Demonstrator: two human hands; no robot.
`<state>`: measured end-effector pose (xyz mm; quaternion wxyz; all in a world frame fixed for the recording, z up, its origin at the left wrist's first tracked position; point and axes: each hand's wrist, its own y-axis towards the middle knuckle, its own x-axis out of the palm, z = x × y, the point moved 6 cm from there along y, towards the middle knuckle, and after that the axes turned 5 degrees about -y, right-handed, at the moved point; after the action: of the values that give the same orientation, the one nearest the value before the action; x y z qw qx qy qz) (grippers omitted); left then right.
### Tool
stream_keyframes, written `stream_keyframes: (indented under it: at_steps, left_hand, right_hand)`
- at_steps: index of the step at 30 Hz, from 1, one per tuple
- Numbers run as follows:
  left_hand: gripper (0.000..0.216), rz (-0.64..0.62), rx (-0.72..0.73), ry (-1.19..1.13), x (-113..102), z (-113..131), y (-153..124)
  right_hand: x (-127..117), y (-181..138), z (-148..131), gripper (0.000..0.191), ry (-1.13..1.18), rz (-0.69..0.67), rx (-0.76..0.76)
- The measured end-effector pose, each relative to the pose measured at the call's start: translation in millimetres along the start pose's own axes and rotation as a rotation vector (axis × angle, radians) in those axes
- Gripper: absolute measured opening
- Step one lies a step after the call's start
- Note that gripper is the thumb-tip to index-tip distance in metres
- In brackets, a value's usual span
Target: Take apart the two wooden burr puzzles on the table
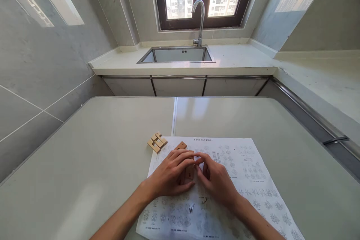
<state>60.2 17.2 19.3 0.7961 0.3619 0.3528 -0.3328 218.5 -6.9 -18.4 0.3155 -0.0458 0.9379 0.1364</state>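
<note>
A flat wooden puzzle piece [189,172] with a dark mark lies on the printed sheet [225,142], partly under my left hand [176,170]. That hand curves over the wood, fingers along its far side and thumb at the near side. Another wooden piece [180,145] pokes out beyond the fingers at an angle. My right hand [212,176] is closed at the right edge of the wood, with thumb and index finger close together by the left fingertips. Whatever its fingers hold is hidden. A small group of notched wooden pieces [156,142] lies at the sheet's top left corner.
The sheet carries many small line drawings and lies on a pale table [112,138] with a seam [174,116] down its middle. Beyond stand a white counter [239,58], a sink [180,62], a curved tap [201,18] and a window. Tiled walls rise on both sides.
</note>
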Motion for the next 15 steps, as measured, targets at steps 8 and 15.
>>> stream_keyframes:
  at_steps: [8, 15]
  left_hand:
    - [0.042, 0.051, -0.071, 0.102, 2, -3, -1]
    - [0.033, 0.137, -0.197, 0.197, 3, -17, -6]
  right_hand:
    - [0, 0, 1, 0.030, -0.040, 0.034, -0.020]
    - [1, 0, 1, 0.031, -0.039, 0.014, -0.022]
